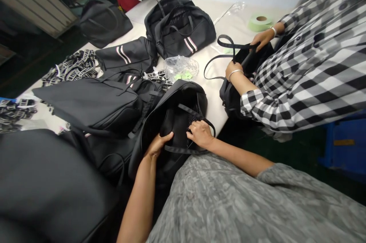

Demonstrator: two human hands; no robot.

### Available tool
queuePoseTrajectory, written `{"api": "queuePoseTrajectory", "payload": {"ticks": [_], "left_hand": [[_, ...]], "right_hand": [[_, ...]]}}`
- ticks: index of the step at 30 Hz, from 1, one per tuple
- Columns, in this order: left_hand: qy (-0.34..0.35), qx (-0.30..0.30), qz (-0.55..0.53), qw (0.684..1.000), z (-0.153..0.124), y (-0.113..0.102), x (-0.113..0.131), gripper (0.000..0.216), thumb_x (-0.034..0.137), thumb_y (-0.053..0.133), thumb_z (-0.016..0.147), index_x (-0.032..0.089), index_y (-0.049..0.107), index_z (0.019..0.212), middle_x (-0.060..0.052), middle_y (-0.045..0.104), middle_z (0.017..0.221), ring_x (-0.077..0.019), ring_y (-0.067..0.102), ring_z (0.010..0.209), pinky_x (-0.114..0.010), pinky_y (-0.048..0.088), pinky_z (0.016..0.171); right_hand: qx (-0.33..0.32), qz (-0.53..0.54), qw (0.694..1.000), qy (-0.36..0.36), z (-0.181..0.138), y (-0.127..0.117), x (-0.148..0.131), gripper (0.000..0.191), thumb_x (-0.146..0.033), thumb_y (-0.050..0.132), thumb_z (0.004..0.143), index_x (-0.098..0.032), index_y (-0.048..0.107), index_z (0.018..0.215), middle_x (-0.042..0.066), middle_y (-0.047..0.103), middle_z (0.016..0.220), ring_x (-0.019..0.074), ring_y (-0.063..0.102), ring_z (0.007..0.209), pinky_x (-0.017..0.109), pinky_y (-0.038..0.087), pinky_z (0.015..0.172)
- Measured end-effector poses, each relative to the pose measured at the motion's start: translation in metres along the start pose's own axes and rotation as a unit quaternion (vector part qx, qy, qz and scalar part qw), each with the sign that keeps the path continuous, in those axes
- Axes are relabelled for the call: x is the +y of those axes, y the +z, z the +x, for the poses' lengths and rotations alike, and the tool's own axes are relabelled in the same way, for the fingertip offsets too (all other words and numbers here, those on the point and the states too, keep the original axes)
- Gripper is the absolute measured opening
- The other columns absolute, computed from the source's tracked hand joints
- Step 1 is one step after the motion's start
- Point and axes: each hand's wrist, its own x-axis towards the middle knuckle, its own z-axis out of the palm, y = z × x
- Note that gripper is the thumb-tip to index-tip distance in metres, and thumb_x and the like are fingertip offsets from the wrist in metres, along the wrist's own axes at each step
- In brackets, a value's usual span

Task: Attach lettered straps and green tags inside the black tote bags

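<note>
A black bag (197, 96) with thin handles lies open in front of me at the table's edge, its dark inside facing up. My left hand (158, 144) grips the near left part of the bag, the thumb showing on top and the other fingers hidden beneath the fabric. On the right side of the opening, my right hand (201, 134) is closed, its bent fingers pinching the bag's edge. One handle strap (178, 150) passes just below both hands. Dark fabric hides exactly what part each hand holds.
Several black bags surround the work, one with pink and white stripes (180, 25) behind. Patterned straps (73, 67) lie in a heap at left. A clear plastic bag (181, 68) holds green pieces. At right, a co-worker's hands (235, 70) handle another black bag near green tape (259, 23).
</note>
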Motion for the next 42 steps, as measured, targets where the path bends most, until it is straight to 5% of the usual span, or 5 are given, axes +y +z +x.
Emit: {"api": "queuePoseTrajectory", "payload": {"ticks": [10,20,27,33,42], "left_hand": [[0.020,-0.009,0.018,1.000,-0.004,0.002,-0.001,0.065,0.035,0.083,0.060,0.010,0.062,0.117,-0.014,0.070,0.107,-0.0296,0.066,0.098,-0.042,0.048,0.097],[0.031,-0.010,0.016,0.999,-0.004,0.002,-0.003,0.064,0.034,0.083,0.062,0.011,0.062,0.117,-0.013,0.069,0.111,-0.0305,0.064,0.104,-0.043,0.045,0.101],[0.109,0.030,0.019,0.993,-0.008,0.005,-0.006,0.064,0.029,0.083,0.064,0.019,0.059,0.122,-0.009,0.063,0.123,-0.0247,0.051,0.124,-0.038,0.034,0.113],[0.056,0.001,-0.004,0.998,-0.006,0.004,-0.005,0.061,0.031,0.083,0.061,0.016,0.062,0.117,-0.011,0.067,0.116,-0.0295,0.058,0.116,-0.041,0.042,0.106],[0.048,-0.008,0.008,0.999,-0.007,0.005,-0.004,0.063,0.034,0.084,0.059,0.012,0.064,0.114,-0.013,0.069,0.109,-0.0310,0.062,0.108,-0.044,0.043,0.104]], "right_hand": [[-0.017,-0.033,0.999,0.020,0.004,0.002,-0.014,0.024,-0.019,0.047,0.084,-0.010,0.068,0.088,0.014,0.067,0.092,0.0253,0.059,0.090,0.038,0.037,0.082],[0.045,-0.021,0.998,0.028,0.004,0.014,-0.006,0.019,-0.016,0.048,0.082,-0.012,0.066,0.083,0.012,0.067,0.090,0.0232,0.059,0.088,0.035,0.039,0.080],[0.077,0.003,0.983,0.164,0.009,-0.003,0.029,0.023,-0.019,0.045,0.086,-0.016,0.068,0.086,0.008,0.067,0.092,0.0198,0.060,0.084,0.030,0.041,0.070],[-0.008,0.050,0.999,-0.001,0.005,-0.008,0.032,0.017,-0.026,0.057,0.085,-0.025,0.069,0.097,0.001,0.067,0.103,0.0176,0.055,0.101,0.027,0.043,0.082],[-0.065,0.110,0.991,-0.028,0.023,-0.010,0.031,0.015,-0.024,0.063,0.079,-0.025,0.064,0.093,-0.003,0.069,0.093,0.0156,0.058,0.097,0.026,0.041,0.079]]}}
